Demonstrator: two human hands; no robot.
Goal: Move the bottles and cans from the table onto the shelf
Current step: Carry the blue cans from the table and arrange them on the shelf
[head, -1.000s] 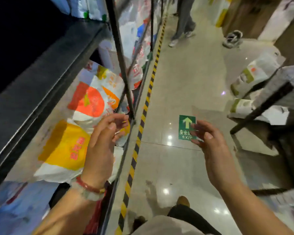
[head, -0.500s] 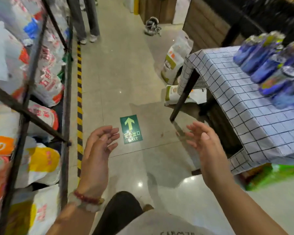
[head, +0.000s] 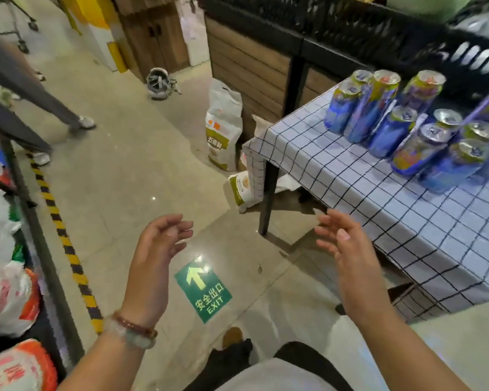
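Several blue and purple cans [head: 384, 128] with silver and gold tops stand in a cluster on a table [head: 407, 221] covered with a white checked cloth, at the upper right. My left hand [head: 156, 255] hovers over the floor with fingers loosely curled and holds nothing. My right hand [head: 347, 249] floats near the table's front left corner, fingers relaxed and empty, well short of the cans. The metal shelf [head: 34, 221] runs along the left edge, its lower level filled with white and orange bags.
A green EXIT sticker [head: 203, 289] lies on the tiled floor between my hands. Yellow-black tape [head: 65, 244] borders the shelf. Flour sacks [head: 223, 128] lean by the table leg. Another person's legs [head: 34, 108] stand at the upper left. A black crate [head: 407, 38] sits behind the cans.
My view has swung from the shelf on the left toward the table on the right. The cans have come fully into sight, and both empty hands have moved with the turn.
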